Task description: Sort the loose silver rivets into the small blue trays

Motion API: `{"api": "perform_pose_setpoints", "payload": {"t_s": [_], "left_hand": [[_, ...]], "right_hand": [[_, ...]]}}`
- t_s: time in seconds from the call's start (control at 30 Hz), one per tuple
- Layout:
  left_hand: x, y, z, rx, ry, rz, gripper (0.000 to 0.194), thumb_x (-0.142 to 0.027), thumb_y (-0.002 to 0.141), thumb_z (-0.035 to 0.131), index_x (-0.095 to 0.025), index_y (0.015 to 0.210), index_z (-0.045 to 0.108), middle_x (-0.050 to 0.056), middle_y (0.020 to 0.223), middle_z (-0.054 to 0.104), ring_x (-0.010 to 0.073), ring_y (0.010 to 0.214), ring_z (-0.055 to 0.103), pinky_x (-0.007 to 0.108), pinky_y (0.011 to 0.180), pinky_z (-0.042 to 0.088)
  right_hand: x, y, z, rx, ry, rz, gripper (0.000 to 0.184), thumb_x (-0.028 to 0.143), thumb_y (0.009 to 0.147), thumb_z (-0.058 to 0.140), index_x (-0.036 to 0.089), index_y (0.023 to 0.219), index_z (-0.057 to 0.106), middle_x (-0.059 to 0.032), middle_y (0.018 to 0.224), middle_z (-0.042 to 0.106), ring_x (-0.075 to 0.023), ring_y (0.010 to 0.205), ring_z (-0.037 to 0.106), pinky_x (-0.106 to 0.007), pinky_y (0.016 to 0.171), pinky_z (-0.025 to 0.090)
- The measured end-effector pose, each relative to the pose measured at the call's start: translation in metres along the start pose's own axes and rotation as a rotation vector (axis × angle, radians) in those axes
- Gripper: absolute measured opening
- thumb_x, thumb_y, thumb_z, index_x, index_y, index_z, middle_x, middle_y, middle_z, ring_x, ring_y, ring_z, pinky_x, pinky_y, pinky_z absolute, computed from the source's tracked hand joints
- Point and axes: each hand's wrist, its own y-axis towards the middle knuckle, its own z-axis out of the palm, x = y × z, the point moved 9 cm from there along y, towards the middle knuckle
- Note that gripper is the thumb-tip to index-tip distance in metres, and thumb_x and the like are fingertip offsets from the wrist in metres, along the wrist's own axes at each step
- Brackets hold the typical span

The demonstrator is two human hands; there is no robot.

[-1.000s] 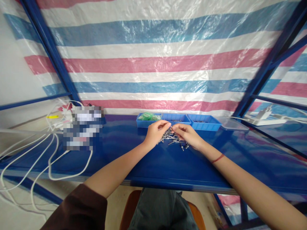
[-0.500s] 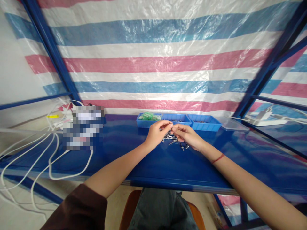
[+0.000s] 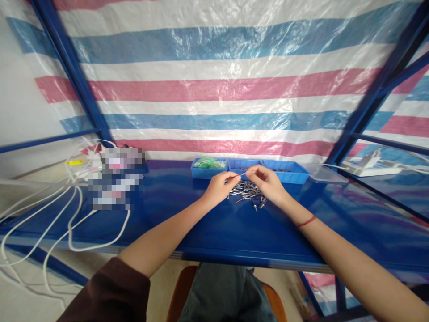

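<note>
Above a pile of slim silvery metal fasteners (image 3: 247,191), which look like bolts or rivets, my two hands nearly meet. My left hand (image 3: 221,186) pinches one end of a slim metal fastener (image 3: 243,174) between thumb and forefinger. At its other end, the thumb and fingertips of my right hand (image 3: 265,181) close on the same piece. It lies almost level between them; its exact kind is too small to make out. A few fasteners lie loose at the pile's front edge.
Behind the hands stand three joined blue bins: a left bin (image 3: 197,172) with green-and-white packets, a middle bin (image 3: 232,166) and a right bin (image 3: 295,178) with small metal parts. A clear lid (image 3: 328,173) lies to the right. White cables (image 3: 80,223) trail at left.
My right hand has shifted slightly up and right, away from my left fingertips. The fastener now shows between them, and more of the pile is visible.
</note>
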Motion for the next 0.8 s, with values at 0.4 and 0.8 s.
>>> {"api": "perform_pose_setpoints", "payload": {"t_s": [0.4,0.8], "left_hand": [[0.001,-0.014,0.031,0.329,0.602,0.092,0.020,-0.036,0.085,0.050,-0.027,0.093,0.067,0.001,0.105,0.062,0.0213,0.099,0.049,0.036,0.081,0.032],[-0.001,-0.013,0.023,0.197,0.723,0.104,0.027,-0.031,0.093,0.035,-0.022,0.090,0.060,0.002,0.098,0.061,0.0205,0.093,0.050,0.034,0.075,0.033]], "right_hand": [[-0.043,0.015,-0.104,-0.399,-0.946,-0.003,0.032,0.031,0.079,0.047,0.014,0.104,0.058,-0.0149,0.088,0.058,-0.0292,0.084,0.052,-0.044,0.077,0.040],[-0.006,0.008,-0.018,0.035,-0.674,-0.146,0.018,0.023,0.078,0.048,0.018,0.083,0.064,-0.0053,0.082,0.067,-0.0198,0.076,0.059,-0.032,0.075,0.044]]}}
